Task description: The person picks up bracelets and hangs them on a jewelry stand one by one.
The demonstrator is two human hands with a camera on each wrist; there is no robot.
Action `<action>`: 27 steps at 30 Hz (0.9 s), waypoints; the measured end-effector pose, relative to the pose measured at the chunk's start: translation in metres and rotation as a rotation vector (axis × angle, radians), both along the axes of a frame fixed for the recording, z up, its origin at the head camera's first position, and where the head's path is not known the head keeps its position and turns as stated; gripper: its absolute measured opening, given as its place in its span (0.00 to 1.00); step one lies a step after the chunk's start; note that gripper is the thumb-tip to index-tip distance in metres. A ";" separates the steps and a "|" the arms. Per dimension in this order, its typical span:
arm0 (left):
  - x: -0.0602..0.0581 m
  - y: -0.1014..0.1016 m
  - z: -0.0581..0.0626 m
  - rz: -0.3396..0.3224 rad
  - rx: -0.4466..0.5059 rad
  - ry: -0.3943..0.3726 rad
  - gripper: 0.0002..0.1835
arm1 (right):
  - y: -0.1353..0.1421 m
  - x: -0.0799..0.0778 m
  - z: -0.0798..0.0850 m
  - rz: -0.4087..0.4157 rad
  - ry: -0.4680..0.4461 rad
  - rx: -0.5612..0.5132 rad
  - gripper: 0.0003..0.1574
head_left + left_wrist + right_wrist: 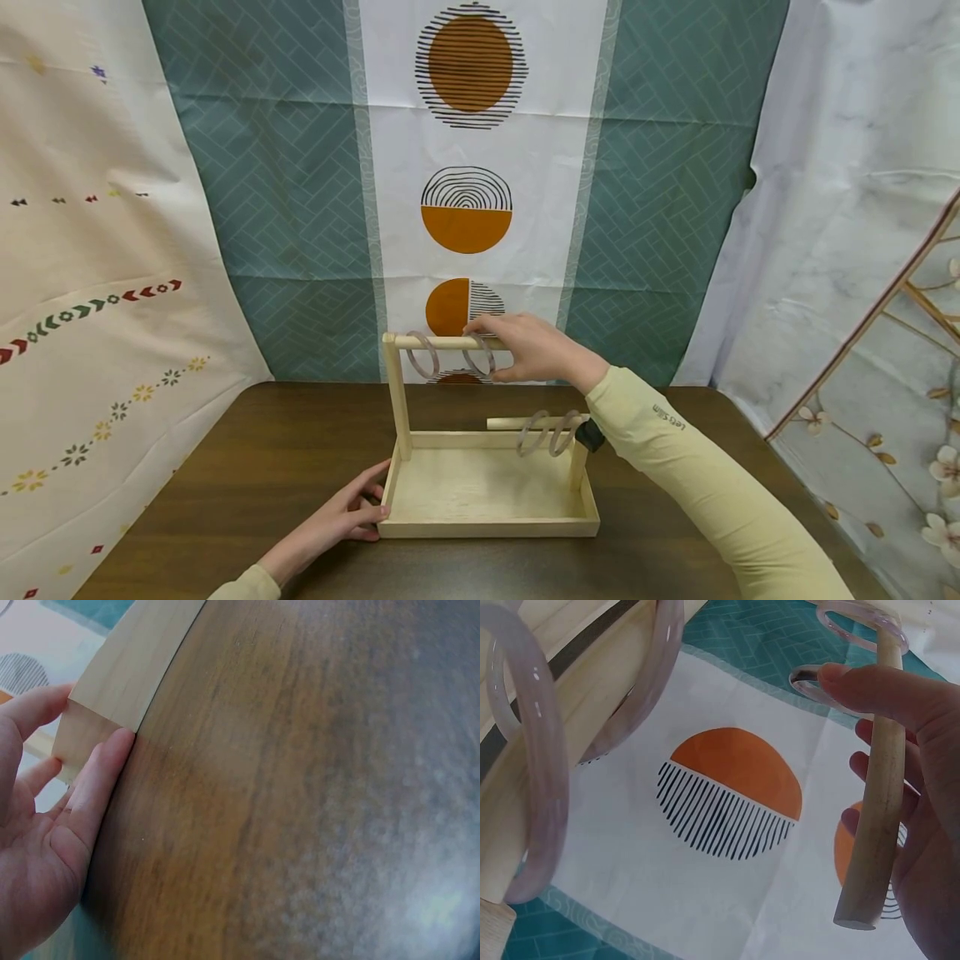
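A pale wooden stand [487,528] has a shallow tray base, with one rod high and another low. My right hand [543,350] is at the right end of the upper rod [446,342]. Its thumb and fingers pinch a translucent, pale purple bangle [480,354] hanging round that rod. In the right wrist view, the thumb lies on this bangle [804,684]. Farther left, a second bangle [423,354] hangs on the same rod. My left hand [352,508] rests its extended fingers and thumb against the tray's left end, at the front corner [94,731].
Two more bangles, a left one [531,434] and a right one [564,433], hang on the lower rod [502,423], under my right forearm. The stand sits on a dark wooden table [300,450]. Patterned cloths [292,167] hang behind and on both sides.
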State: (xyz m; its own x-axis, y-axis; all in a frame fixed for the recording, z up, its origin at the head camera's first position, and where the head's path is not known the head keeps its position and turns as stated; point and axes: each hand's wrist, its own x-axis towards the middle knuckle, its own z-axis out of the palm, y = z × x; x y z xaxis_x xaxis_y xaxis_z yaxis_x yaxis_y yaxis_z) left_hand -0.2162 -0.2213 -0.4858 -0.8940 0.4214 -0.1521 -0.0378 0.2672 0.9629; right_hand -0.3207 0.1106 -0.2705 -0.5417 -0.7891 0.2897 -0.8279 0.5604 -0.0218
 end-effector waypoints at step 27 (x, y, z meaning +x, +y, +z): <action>0.000 -0.001 -0.002 -0.001 0.002 0.001 0.42 | -0.001 0.003 -0.001 0.014 0.037 0.001 0.43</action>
